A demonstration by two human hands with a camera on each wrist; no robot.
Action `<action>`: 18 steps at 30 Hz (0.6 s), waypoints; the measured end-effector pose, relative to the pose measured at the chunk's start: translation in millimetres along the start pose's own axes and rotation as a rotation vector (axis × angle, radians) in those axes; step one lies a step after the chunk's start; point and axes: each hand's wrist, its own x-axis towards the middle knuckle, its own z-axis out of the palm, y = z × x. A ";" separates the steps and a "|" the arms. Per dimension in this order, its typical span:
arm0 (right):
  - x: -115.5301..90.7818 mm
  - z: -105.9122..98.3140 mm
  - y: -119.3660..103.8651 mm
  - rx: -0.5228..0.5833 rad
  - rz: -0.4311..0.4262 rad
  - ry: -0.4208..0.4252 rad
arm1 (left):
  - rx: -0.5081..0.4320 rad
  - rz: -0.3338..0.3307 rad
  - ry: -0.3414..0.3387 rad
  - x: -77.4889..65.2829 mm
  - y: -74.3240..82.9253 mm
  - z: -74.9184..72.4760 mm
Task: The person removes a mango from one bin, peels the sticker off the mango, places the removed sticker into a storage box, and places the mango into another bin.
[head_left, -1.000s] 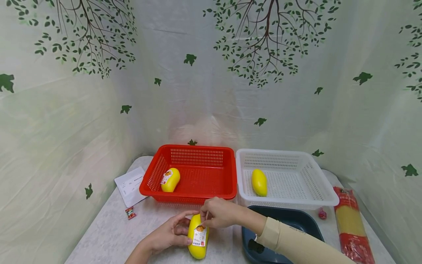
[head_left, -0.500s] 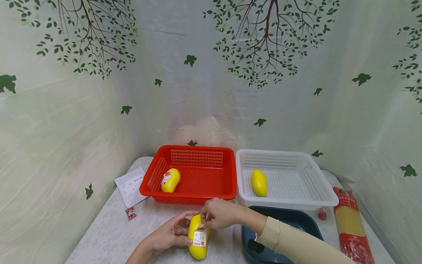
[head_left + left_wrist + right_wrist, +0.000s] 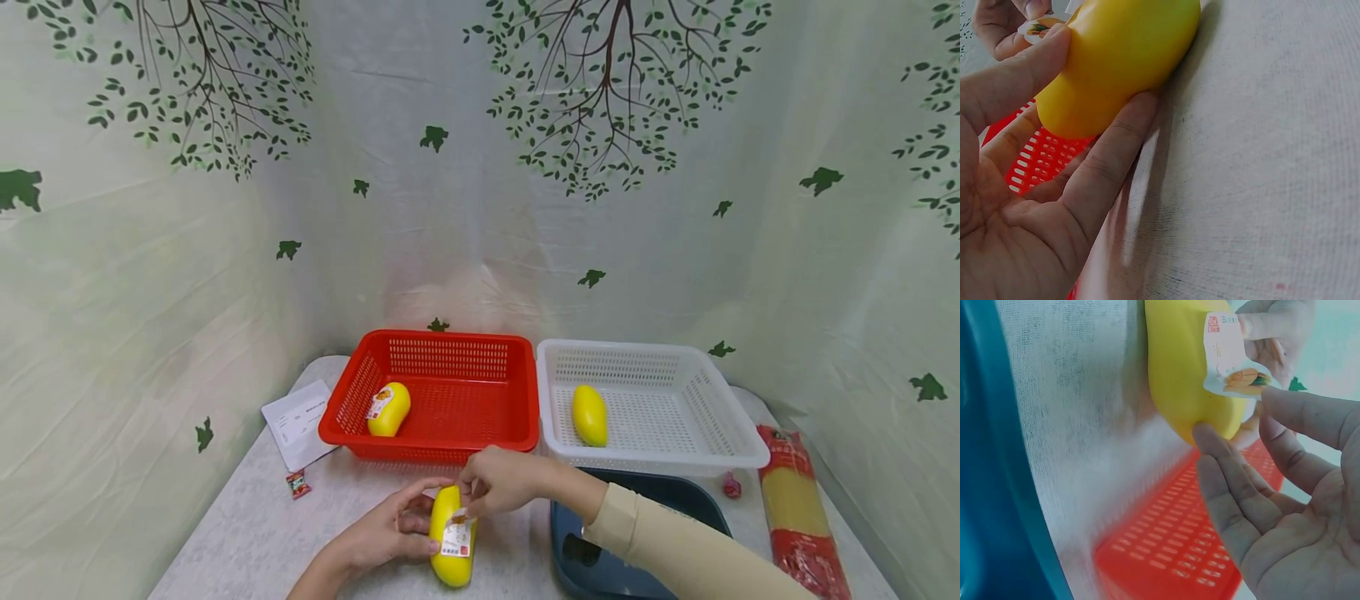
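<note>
A yellow mango [image 3: 447, 567] is on the table near its front, with a white printed sticker [image 3: 456, 540] on its side. My left hand [image 3: 382, 533] grips the mango, thumb on one side and fingers on the other. In the left wrist view its fingers [image 3: 1110, 156] reach along the mango's underside. Thumb and index finger of my right hand [image 3: 501, 481] pinch the upper end of the sticker, which curls up off the skin. The right wrist view shows this sticker [image 3: 1225, 356] partly lifted, with other right fingertips [image 3: 1207, 437] at the mango's end.
Behind the hands stand a red basket [image 3: 465, 417] holding a stickered mango [image 3: 389, 410] and a white basket [image 3: 660, 425] with a plain mango [image 3: 590, 415]. A dark blue tray [image 3: 693, 500] lies under the right forearm. Paper [image 3: 300, 425], wrapped candies [image 3: 297, 484] and a noodle pack [image 3: 802, 508] lie around.
The right fingers have pulled the sticker's upper end further back, and its picture is now folded over. The left hand keeps its grip on the mango, nearly still.
</note>
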 end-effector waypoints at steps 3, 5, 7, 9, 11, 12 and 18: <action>1.3 -3.2 3.1 0.011 0.012 -0.027 | 0.022 0.004 0.006 0.5 1.6 0.3; 2.1 -6.4 4.7 0.017 0.023 -0.046 | 0.049 0.003 0.020 1.4 3.3 1.5; 3.0 -9.2 5.4 0.016 0.035 -0.062 | 0.073 -0.001 0.034 2.2 5.0 2.7; 3.6 -11.6 5.4 0.010 0.040 -0.073 | 0.094 -0.008 0.050 2.7 6.1 3.5; 4.0 -12.7 4.8 0.006 0.037 -0.082 | 0.107 -0.014 0.063 2.7 6.5 3.9; 4.0 -13.1 4.4 0.007 0.036 -0.085 | 0.110 -0.017 0.066 2.5 6.6 4.1; 3.3 -14.2 3.5 0.030 0.029 -0.090 | 0.104 -0.012 0.063 2.4 5.1 3.4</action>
